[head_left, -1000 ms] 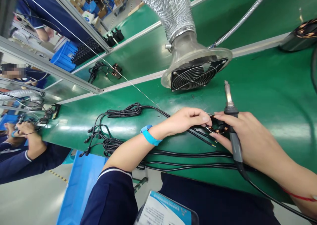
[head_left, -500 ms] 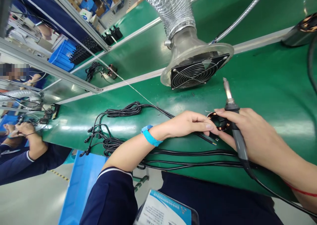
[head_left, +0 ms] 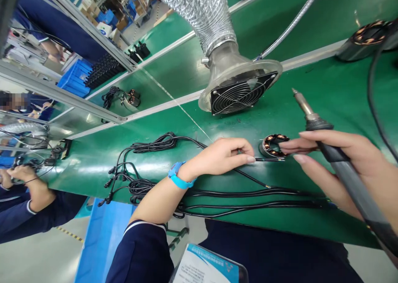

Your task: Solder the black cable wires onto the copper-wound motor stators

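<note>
Between thumb and fingers, my left hand [head_left: 228, 155] pinches a black cable [head_left: 269, 159] near its stripped end. Just past that end a motor stator [head_left: 273, 145] with copper windings stands on the green bench. My right hand [head_left: 351, 167] has a soldering iron [head_left: 338, 160] lying across its palm, tip pointing up and away. The thumb and fingers of this hand are apart, with the fingertips close to the stator; contact cannot be made out. More black cables [head_left: 236, 193] run along the bench below my left hand, some with bare wire ends.
A fume extractor fan [head_left: 242, 94] on a silver duct [head_left: 199, 13] hangs over the bench. Another stator [head_left: 367, 38] stands at the far right. Coiled cables [head_left: 155, 144] lie to the left. A blue bin [head_left: 104, 237] is below, and a co-worker's hands [head_left: 23, 173] are at far left.
The stator has gone from my fingers to the bench. My right hand has moved right and opened its fingers, with the iron tilted further. My left hand now has a cable end beside the stator.
</note>
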